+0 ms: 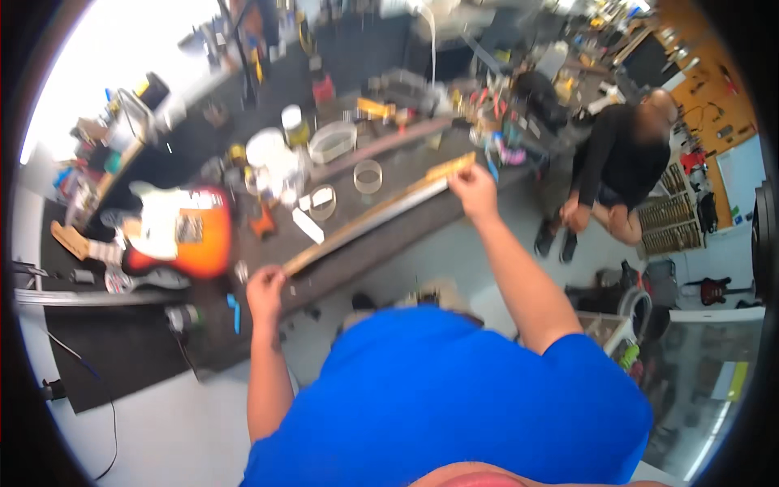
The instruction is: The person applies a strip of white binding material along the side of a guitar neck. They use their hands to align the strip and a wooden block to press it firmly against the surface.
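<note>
A long, thin wooden strip point(375, 221) with a pale side stretches slantwise above the dark workbench's front edge, its right end farther from me. My left hand point(265, 297) pinches the near left end between thumb and fingers. Around the other end, close to a wider yellowish part, my right hand point(475, 193) is closed. Motion blur hides the strip's finer detail, so its exact kind is unclear. Left of the strip lies a sunburst electric guitar body point(207, 231) with a white pickguard, and a pale guitar headstock point(70, 241) is beside it.
On the dark workbench point(333, 280) are a clear round container point(333, 143), a tape roll point(367, 177), a lidded jar point(294, 126) and a blue tool point(234, 313). Another person point(621, 154) in black sits at the right. A drawer cabinet point(669, 203) stands behind.
</note>
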A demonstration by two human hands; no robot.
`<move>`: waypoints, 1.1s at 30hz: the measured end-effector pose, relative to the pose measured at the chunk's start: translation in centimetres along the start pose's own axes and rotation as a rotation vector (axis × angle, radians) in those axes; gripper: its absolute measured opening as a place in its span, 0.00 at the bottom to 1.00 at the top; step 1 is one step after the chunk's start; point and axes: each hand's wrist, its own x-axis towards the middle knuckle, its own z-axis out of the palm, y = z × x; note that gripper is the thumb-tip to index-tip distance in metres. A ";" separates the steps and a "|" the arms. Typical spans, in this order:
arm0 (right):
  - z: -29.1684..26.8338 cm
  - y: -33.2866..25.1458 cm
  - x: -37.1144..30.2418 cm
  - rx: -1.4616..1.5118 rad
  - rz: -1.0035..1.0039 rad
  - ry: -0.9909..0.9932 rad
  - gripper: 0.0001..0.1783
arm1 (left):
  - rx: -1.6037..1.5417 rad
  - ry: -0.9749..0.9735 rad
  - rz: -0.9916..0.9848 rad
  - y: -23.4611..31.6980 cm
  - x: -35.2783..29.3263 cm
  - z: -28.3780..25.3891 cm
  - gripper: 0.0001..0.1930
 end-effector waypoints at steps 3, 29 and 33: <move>1.6 -0.2 0.5 -0.104 0.102 -0.075 0.09 | 0.090 -0.018 -0.073 0.2 0.4 1.0 0.04; 6.5 10.3 3.8 -0.838 -0.261 -0.126 0.10 | 0.342 0.434 -0.220 -3.7 1.2 3.8 0.15; 5.3 11.2 4.3 -0.840 -0.273 -0.136 0.11 | 0.171 0.282 -0.223 -5.0 1.9 3.6 0.13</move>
